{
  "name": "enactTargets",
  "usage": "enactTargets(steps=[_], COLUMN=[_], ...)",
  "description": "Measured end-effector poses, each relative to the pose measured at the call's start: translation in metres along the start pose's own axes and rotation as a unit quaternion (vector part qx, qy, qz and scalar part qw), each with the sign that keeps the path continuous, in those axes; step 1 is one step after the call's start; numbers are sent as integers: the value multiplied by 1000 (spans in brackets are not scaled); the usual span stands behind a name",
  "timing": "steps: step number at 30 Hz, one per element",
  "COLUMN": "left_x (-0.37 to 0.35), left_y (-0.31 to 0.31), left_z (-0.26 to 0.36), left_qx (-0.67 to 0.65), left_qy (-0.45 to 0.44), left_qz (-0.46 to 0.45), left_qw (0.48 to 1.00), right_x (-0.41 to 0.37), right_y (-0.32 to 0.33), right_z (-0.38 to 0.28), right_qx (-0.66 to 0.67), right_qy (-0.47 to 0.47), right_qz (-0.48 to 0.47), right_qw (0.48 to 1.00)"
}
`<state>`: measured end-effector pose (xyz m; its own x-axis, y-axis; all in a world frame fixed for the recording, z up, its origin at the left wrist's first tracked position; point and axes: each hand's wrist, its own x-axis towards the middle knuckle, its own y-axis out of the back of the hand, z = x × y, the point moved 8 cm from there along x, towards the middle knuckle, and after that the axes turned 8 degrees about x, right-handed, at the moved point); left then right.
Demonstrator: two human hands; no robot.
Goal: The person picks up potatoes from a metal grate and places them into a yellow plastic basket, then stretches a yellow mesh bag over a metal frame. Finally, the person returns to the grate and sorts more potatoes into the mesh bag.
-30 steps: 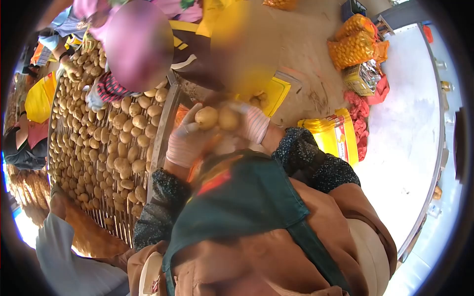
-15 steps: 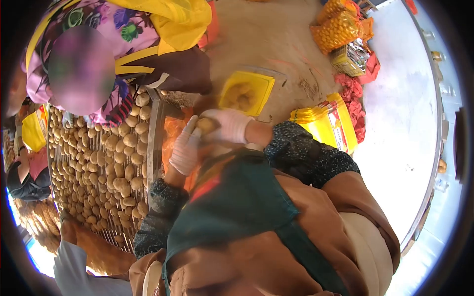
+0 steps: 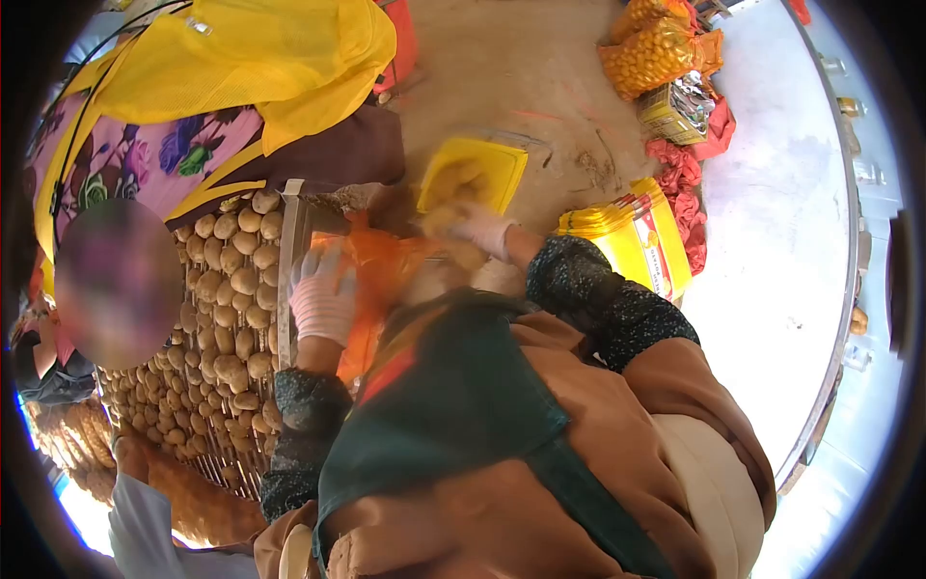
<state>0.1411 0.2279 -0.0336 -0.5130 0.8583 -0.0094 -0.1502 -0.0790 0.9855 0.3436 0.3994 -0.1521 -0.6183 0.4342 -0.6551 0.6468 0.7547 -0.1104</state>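
Note:
My left hand (image 3: 322,297), in a pale glove, is at the metal edge (image 3: 288,261) of the potato rack, beside an orange bag (image 3: 367,275). Its fingers are spread and hold nothing that shows. My right hand (image 3: 479,230), gloved too, is over the near side of a yellow container (image 3: 511,172) with potatoes in it. Motion smears its fingers, and whether it holds something cannot be made out. Many potatoes (image 3: 231,314) lie on the slatted rack to the left.
Another person in flowered clothing (image 3: 145,159) with a yellow cloth (image 3: 251,63) leans over the rack at upper left. Yellow printed bags (image 3: 641,241), a filled net sack (image 3: 656,58), a box (image 3: 675,114) and red netting (image 3: 683,193) are at upper right, beside a white surface (image 3: 772,241).
My hands have parted; the left moved left to the rack edge and opened, the right moved toward the yellow container. The potato between them is gone from there. The other person moved lower left.

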Motion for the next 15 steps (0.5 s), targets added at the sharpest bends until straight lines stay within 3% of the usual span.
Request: enactTargets(steps=[1, 3, 5, 6, 8, 9, 10, 11, 12, 15], left_x=[-5, -16, -26, -32, -43, -49, -57, -64, -72, -91], left_y=[-9, -13, -13, -10, -4, -11, -19, -15, -4, -8], left_z=[-12, -34, -49, -55, -66, -72, -85, -104, -107, -129], left_qx=[-65, -107, -128, -129, -182, -159, -131, -97, -76, -76], left_qy=[14, 43, 68, 77, 102, 101, 106, 119, 198, 174], left_qz=[-48, -58, -41, -16, 37, 24, 19, 19, -12, 11], left_qw=[997, 992, 989, 988, 977, 982, 986, 988, 977, 982], right_x=[12, 38, 78, 99, 96, 68, 42, 30, 52, 37], right_y=[20, 63, 107, 120, 134, 137, 118, 98, 92, 45], right_z=[23, 54, 76, 86, 77, 65, 58, 40, 49, 25], right_qx=[66, 60, -153, -356, -365, -172, 28, 53, 4, 42], right_qy=[-33, -55, 60, 184, 185, 61, -64, -40, 17, 18], right_qz=[20, 93, 121, 107, 173, 241, 284, 242, 161, 139], right_qw=[997, 992, 979, 910, 896, 953, 956, 968, 987, 989])
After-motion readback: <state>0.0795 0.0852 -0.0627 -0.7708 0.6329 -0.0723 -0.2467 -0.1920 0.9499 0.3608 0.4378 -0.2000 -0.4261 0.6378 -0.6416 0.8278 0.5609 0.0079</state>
